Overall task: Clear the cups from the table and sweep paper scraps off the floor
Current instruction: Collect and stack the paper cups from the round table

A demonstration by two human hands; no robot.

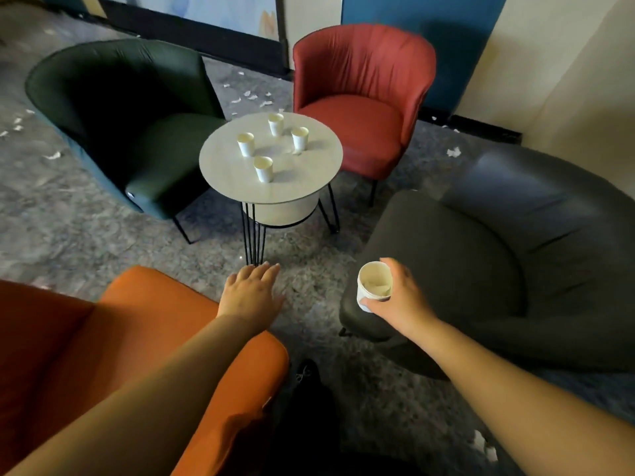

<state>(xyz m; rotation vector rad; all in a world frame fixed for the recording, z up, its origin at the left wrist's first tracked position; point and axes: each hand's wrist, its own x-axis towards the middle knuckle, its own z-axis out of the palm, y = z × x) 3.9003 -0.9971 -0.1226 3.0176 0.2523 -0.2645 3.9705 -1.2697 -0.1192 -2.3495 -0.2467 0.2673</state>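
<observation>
Right now the right hand (400, 297) grasps a white paper cup (374, 285), fingers and thumb curled round its wall, mouth up; something pale lies inside, possibly a second nested cup, though the blur leaves that unsure. The left hand (252, 292) is released, fingers stretched forward and spread, holding nothing, out over the grey carpet (103, 228) just beyond the edge of the orange armchair (144, 338).

At twelve o'clock from the hands stands the round table (302, 187) on thin black wire legs. Four more white paper cups stand upright on its top, well apart from one another: the nearest cup (263, 169) at six o'clock of the group, the left cup (245, 143) at nine o'clock, the far cup (276, 124) at twelve o'clock, and the right cup (300, 139) at three o'clock.

Around the table, a dark green armchair (137, 125) sits at ten o'clock, a red armchair (364, 94) at one o'clock, and a dark grey armchair (498, 255) at four o'clock, beside the right hand.

White paper scraps (251, 96) lie on the carpet between the green and red chairs; other scraps (453, 152) lie at two o'clock near the wall, and more lie at the far left and at the lower right edge.
</observation>
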